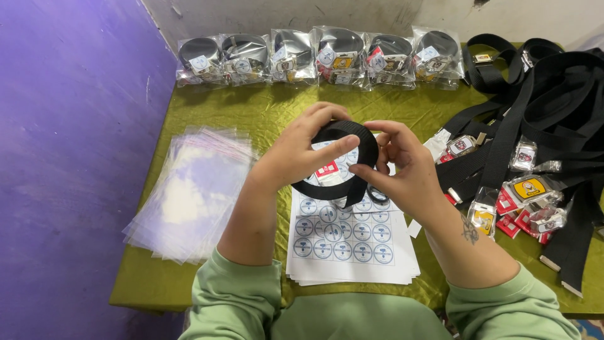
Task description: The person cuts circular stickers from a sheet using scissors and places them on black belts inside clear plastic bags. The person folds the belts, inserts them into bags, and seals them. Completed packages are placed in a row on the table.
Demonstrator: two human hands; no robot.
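Coiled black webbing belt (pixel 343 160), held above the sheets of round stickers (pixel 343 242) on the green table (pixel 251 110); left hand (pixel 299 154) wraps the coil's near side, fingers curled over the rim, apparently to keep the loops from springing open; right hand (pixel 402 167) pinches the coil's right edge between thumb and fingertips. Buckle hidden behind the palms, possibly tucked inside; loose belts (pixel 535 119) run off frame right; bagged belts (pixel 314 56) line the far edge, clear sleeves (pixel 189 192) left.

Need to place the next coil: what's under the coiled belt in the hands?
Under the coiled belt lies a stack of sticker sheets on the green table. The hands and coil cover the sheets' top rows.
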